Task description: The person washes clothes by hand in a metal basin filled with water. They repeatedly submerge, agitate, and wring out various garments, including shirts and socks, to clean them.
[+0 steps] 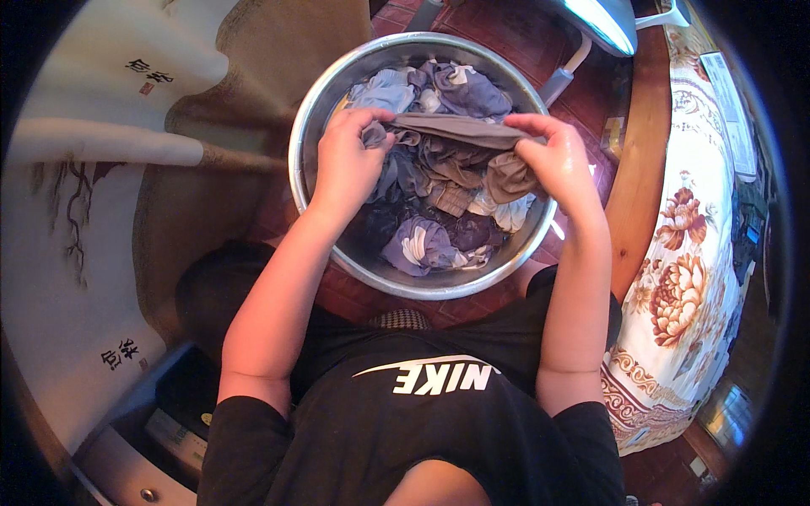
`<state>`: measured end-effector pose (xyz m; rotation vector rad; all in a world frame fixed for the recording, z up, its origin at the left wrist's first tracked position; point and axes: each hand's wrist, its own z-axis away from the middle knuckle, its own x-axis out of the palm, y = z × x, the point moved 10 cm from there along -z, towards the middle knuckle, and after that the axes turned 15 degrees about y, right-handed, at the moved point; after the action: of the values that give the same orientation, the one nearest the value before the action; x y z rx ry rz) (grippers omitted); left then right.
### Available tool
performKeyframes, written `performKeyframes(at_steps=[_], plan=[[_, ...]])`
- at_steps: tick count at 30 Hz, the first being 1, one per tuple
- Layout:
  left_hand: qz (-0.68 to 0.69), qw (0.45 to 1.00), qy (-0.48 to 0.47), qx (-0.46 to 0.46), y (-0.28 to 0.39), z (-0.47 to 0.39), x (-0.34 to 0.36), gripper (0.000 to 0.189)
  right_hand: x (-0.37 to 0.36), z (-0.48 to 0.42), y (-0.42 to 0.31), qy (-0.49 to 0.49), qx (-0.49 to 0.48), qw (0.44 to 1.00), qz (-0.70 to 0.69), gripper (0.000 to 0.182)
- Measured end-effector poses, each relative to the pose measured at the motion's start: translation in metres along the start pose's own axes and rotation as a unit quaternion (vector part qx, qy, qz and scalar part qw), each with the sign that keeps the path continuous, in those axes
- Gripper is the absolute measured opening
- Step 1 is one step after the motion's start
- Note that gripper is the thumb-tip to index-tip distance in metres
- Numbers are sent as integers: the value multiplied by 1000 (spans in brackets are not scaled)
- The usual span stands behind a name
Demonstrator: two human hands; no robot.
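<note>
A grey-brown wet garment (459,128) is stretched between my two hands over a round metal basin (436,292). My left hand (351,152) pinches its left end between thumb and fingers. At the other end, my right hand (557,155) grips the edge, with a bunched part of the cloth hanging below the fingers. Soaking clothes fill the basin: a light blue piece (383,92) at the far left, a purple-grey one (471,92) at the far side, and a purple and white bundle (421,246) near me. Dark water shows between them.
On the right stands a wooden-edged bed or bench (639,152) with a floral cover (680,278). Printed cloth drapes (76,221) hang at the left. Beyond the basin, a metal-legged chair or stand (557,85) rests on the red tile floor (506,35).
</note>
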<state>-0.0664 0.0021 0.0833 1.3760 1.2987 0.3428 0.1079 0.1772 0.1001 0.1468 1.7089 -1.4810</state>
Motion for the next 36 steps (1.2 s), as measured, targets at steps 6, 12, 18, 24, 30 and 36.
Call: performKeyframes(at_steps=[6, 12, 18, 24, 30, 36], plan=[[304, 920, -56, -240, 3, 16, 24, 31, 9, 4, -25, -5, 121, 906, -406, 24], [235, 969, -47, 57, 76, 34, 26, 88, 73, 33, -53, -77, 131, 836, -528, 20], [291, 954, -66, -27, 70, 11, 21, 62, 55, 29, -76, -185, 40, 832, -522, 30], [363, 921, -103, -92, 60, -9, 0, 34, 33, -14, -3, -76, -27, 993, -89, 57], [474, 848, -104, -214, 44, -14, -11, 40, 127, 38, -32, -144, -231, 962, -37, 80], [496, 843, -58, -199, 37, -24, -24, 38, 133, 35, -16, -131, -158, 972, -114, 47]])
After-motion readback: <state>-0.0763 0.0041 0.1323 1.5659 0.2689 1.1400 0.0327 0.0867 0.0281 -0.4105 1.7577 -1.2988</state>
